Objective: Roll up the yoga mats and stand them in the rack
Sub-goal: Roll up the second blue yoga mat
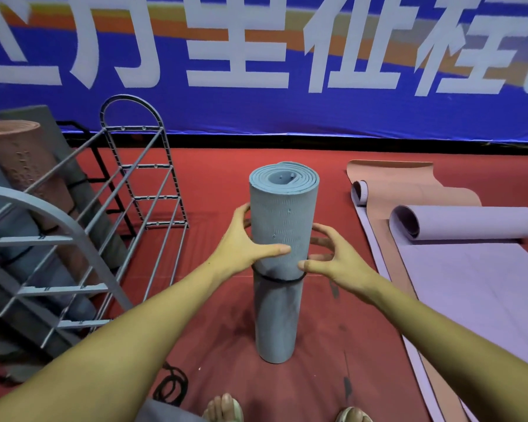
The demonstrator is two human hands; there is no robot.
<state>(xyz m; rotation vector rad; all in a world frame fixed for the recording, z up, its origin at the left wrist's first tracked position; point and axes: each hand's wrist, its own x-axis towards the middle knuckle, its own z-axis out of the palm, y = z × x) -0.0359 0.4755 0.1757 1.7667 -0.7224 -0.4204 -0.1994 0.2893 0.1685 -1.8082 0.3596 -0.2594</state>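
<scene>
A blue banner (287,111) with large white characters and orange stripes fills the far wall, and below it a red floor (220,184) spreads toward the viewer. At the left stands a grey metal rack (141,190) with arched ends and long rails; rolled mats lean inside it, among them a brownish-pink roll (28,159) and a dark grey one (43,117) behind it. At the right, a lilac mat (470,284) lies partly unrolled on the floor, its far end curled into a loose roll, and beside it on the far side a salmon-pink mat (409,184) lies flat with one small curled end. In the middle, well apart from the rack, the blue-grey rolled mat (279,318) stands upright on the floor, its spiral end facing up. A thin black band (275,278) circles it about halfway down. The left hand (247,239) grips the roll just above the band, thumb across the near face and fingers wrapped round the far left side. The right hand (333,257) is at the roll's right side with fingers spread and curved, the thumb tip touching the mat close to the band; the fingers do not clearly clasp the roll. A black cord (171,388) lies coiled on the floor near the bottom edge, and two sandalled feet (223,409) show at the nearest edge.
</scene>
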